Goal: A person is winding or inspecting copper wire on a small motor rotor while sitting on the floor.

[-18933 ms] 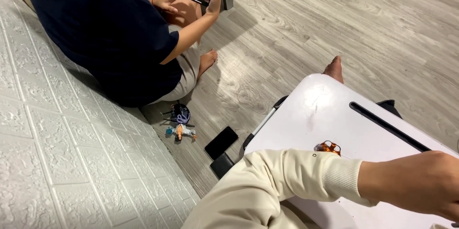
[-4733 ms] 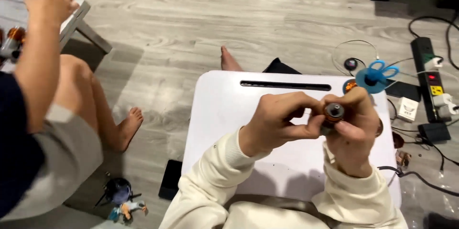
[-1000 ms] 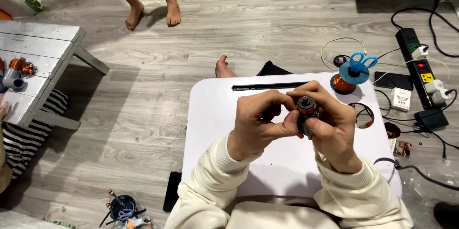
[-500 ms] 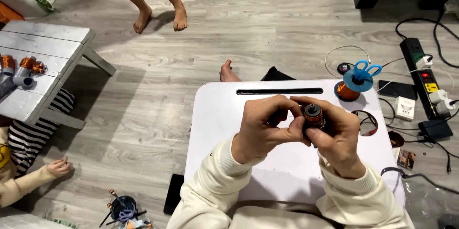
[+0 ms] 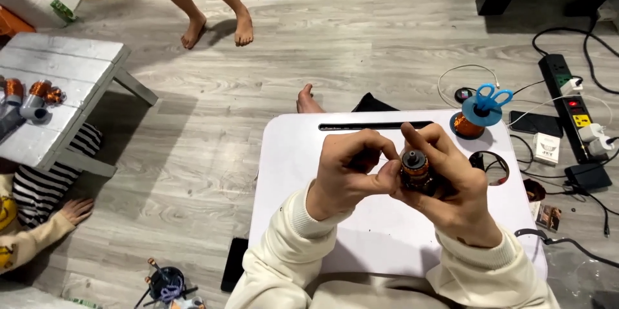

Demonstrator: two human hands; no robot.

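From the head view, my right hand (image 5: 451,186) has its grip closed around a small motor armature (image 5: 414,170) with copper windings and a dark round end cap facing up; it sits between my thumb and curled fingers, held above the white counter (image 5: 290,154). My left hand (image 5: 351,177) is just beside it on the left, its grip pinched, thumb and fingertips meeting at the armature's left side and touching it. Beyond my right grip, at the counter's far right corner, a copper wire spool (image 5: 465,125) stands with blue-handled scissors (image 5: 493,97) resting on top. Farther right of my grip, on the floor, lies a black power strip (image 5: 567,96). Well to the left, another person's hand (image 5: 76,209) rests on the floor by a grey low table (image 5: 71,83).
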